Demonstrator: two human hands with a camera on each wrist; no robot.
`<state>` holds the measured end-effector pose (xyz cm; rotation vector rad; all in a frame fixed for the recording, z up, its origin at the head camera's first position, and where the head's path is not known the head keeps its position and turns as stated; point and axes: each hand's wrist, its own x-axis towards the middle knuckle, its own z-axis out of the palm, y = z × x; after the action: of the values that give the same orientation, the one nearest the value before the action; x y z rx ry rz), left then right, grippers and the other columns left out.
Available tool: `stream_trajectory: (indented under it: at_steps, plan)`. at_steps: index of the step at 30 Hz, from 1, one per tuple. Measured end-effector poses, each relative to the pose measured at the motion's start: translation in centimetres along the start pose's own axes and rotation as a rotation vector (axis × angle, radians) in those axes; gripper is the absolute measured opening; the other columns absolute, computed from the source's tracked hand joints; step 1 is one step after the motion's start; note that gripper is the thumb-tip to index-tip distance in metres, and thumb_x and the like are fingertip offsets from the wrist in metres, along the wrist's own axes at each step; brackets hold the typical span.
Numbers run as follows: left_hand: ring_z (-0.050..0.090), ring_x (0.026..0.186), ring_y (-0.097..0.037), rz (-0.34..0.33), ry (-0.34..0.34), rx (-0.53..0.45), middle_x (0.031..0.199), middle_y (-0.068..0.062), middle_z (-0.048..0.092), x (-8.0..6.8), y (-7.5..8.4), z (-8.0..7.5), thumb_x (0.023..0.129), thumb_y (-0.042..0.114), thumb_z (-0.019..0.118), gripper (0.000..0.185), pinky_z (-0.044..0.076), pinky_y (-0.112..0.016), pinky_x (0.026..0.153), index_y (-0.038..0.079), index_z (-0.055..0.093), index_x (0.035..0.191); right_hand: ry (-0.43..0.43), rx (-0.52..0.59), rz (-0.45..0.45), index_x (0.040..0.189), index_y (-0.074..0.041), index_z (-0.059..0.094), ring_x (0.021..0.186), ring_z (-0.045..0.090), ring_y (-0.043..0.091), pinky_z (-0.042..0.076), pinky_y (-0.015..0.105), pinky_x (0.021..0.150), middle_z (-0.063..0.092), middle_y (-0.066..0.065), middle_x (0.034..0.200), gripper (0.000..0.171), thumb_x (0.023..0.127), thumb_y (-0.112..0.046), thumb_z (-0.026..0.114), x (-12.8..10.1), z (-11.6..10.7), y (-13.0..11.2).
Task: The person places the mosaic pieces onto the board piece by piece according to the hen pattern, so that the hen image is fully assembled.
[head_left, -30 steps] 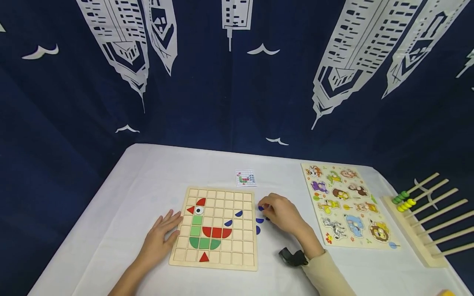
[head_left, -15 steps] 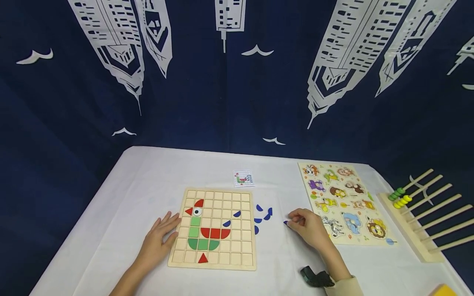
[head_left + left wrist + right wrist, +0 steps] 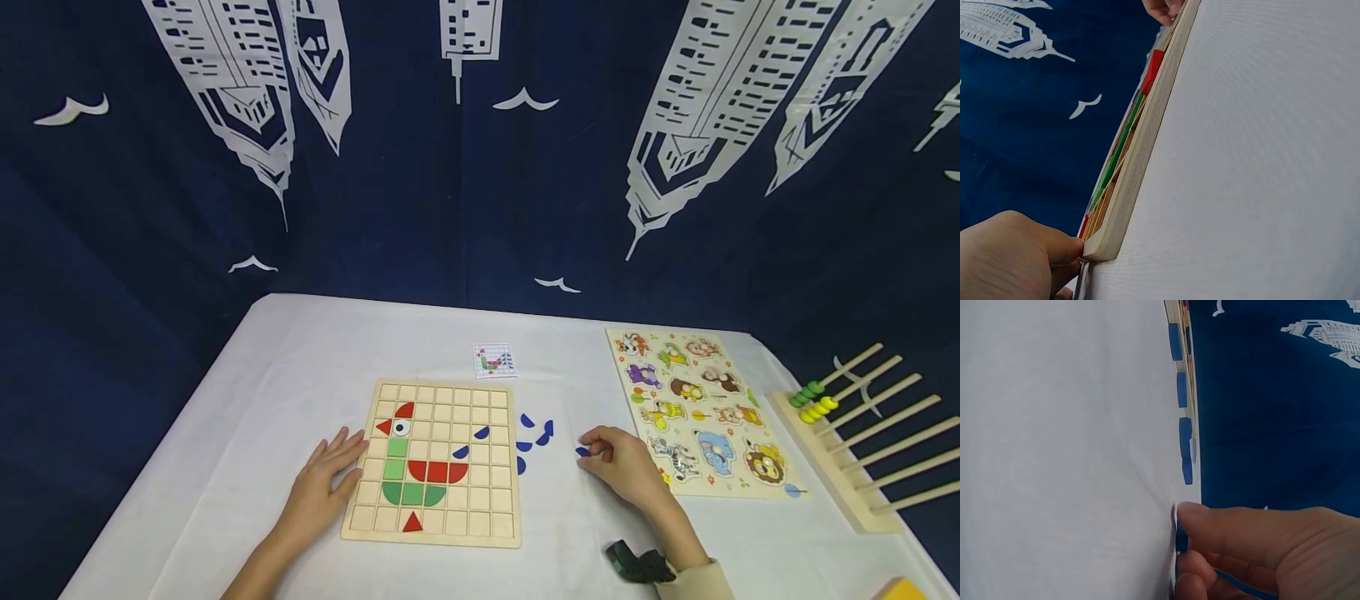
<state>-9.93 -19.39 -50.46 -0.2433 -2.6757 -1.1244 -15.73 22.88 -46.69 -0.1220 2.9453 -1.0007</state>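
My right hand [image 3: 621, 467] pinches a blue half-circle piece [image 3: 582, 452] between thumb and fingertips, low over the white cloth right of the wooden grid board [image 3: 480, 523]. In the right wrist view that blue piece [image 3: 1182, 539] stands edge-on, partly covered by the thumb. My left hand [image 3: 324, 483] rests along the board's left edge with relaxed fingers; in the left wrist view its thumb touches the board's corner [image 3: 1102, 250]. On the grid lie red pieces [image 3: 437, 472], green pieces [image 3: 412, 494], a round eye piece [image 3: 402, 427] and two blue half circles [image 3: 461, 452].
Several loose blue half circles [image 3: 523, 447] lie between the board and my right hand. Behind the board is a small picture card [image 3: 494, 361]. An animal puzzle [image 3: 701, 417] and a wooden bead rack [image 3: 832, 467] stand at the right. A yellow thing [image 3: 898, 590] shows at the bottom right.
My right hand has moved right from the loose blue pieces, carrying one half circle, then shifted its fingers slightly on it. My left hand has stayed at the board's edge.
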Motion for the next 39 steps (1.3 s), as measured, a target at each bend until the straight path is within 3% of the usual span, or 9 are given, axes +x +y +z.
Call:
stream_trajectory:
  at_steps: [4, 11, 14, 19, 28, 33, 39]
  plan:
    - [0.042, 0.139, -0.037, 0.006, 0.004, 0.000, 0.139, -0.013, 0.058, 0.0, 0.0, 0.0, 0.086, 0.000, 0.068, 0.043, 0.003, -0.011, 0.121, 0.002, 0.063, 0.129, -0.021, 0.018, -0.040, 0.100, -0.006, 0.071, 0.066, 0.049, 0.008, 0.041, 0.018, 0.055, 0.062, -0.003, 0.076, 0.026, 0.075, -0.003, 0.079, -0.1, 0.1, 0.0]
    - [0.041, 0.140, -0.037, -0.014, -0.010, -0.001, 0.140, -0.013, 0.057, 0.0, 0.1, -0.1, 0.087, 0.001, 0.068, 0.043, 0.013, -0.035, 0.125, 0.002, 0.062, 0.129, -0.043, 0.049, -0.195, 0.102, -0.008, 0.073, 0.066, 0.049, 0.002, 0.045, 0.018, 0.058, 0.060, -0.003, 0.076, 0.029, 0.077, 0.006, 0.071, -0.1, 1.0, 0.0]
    - [0.041, 0.140, -0.037, -0.015, -0.009, -0.003, 0.140, -0.013, 0.057, 0.0, 0.2, -0.1, 0.087, 0.001, 0.068, 0.042, 0.014, -0.038, 0.124, 0.002, 0.062, 0.129, -0.046, 0.053, -0.235, 0.100, -0.009, 0.074, 0.066, 0.047, 0.001, 0.044, 0.017, 0.057, 0.058, -0.006, 0.075, 0.028, 0.078, 0.007, 0.072, -0.1, 1.3, 0.0]
    - [0.042, 0.139, -0.037, -0.005, -0.001, -0.003, 0.139, -0.013, 0.057, 0.0, 0.2, -0.1, 0.086, 0.001, 0.068, 0.042, 0.009, -0.025, 0.125, 0.002, 0.063, 0.128, -0.022, 0.038, -0.235, 0.090, -0.012, 0.072, 0.065, 0.046, 0.002, 0.043, 0.017, 0.057, 0.056, -0.007, 0.075, 0.020, 0.077, 0.002, 0.076, -0.1, 1.6, -0.1]
    - [0.042, 0.139, -0.037, 0.015, 0.007, 0.006, 0.138, -0.014, 0.058, 0.1, -0.1, -0.1, 0.086, 0.000, 0.068, 0.043, 0.004, -0.012, 0.121, 0.002, 0.063, 0.129, 0.017, -0.005, -0.265, 0.085, -0.015, 0.071, 0.063, 0.043, 0.002, 0.038, 0.018, 0.055, 0.054, -0.009, 0.074, 0.018, 0.076, -0.002, 0.080, 0.1, 2.0, -0.9]
    - [0.042, 0.139, -0.037, 0.011, 0.007, 0.005, 0.139, -0.013, 0.058, 0.2, -0.1, -0.3, 0.086, 0.000, 0.068, 0.043, 0.004, -0.011, 0.121, 0.002, 0.062, 0.129, 0.032, 0.007, -0.257, 0.086, -0.014, 0.071, 0.064, 0.045, 0.005, 0.039, 0.018, 0.056, 0.055, -0.009, 0.074, 0.015, 0.078, -0.006, 0.080, 1.1, 2.2, -3.3]
    - [0.041, 0.140, -0.036, -0.005, -0.003, -0.014, 0.139, -0.013, 0.057, 0.0, -0.1, -0.1, 0.086, -0.001, 0.068, 0.043, 0.004, -0.013, 0.122, 0.002, 0.062, 0.129, -0.060, 0.007, -0.283, 0.083, -0.013, 0.071, 0.062, 0.044, 0.006, 0.037, 0.019, 0.054, 0.055, -0.008, 0.073, 0.010, 0.079, -0.009, 0.079, 2.8, 3.9, -6.9]
